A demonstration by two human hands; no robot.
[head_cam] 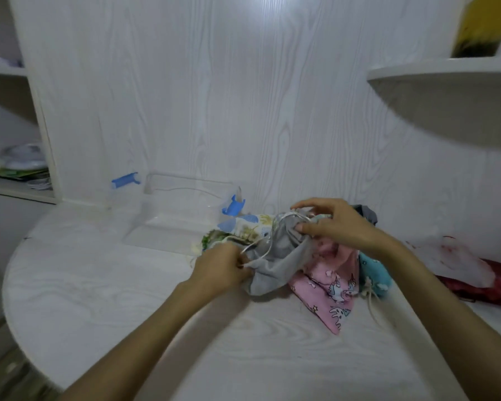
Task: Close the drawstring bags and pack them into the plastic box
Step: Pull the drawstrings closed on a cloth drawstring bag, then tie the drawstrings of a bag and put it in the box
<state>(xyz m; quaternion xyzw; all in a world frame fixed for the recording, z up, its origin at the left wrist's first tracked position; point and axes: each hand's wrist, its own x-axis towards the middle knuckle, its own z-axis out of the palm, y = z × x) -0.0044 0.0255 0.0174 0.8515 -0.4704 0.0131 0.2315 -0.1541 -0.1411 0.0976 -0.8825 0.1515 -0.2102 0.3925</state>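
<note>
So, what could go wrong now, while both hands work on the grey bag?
The left hand and right hand both grip the grey bag, which lies on the pink bag; pulling its cord might drag that one along. The plastic box stands close behind and may get knocked.

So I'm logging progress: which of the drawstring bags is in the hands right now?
The plain grey bag: both hands grip it, left hand and right hand. The pink unicorn bag and teal bag lie untouched.

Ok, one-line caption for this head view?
Both hands, left hand and right hand, grip the grey drawstring bag beside the plastic box.
</note>
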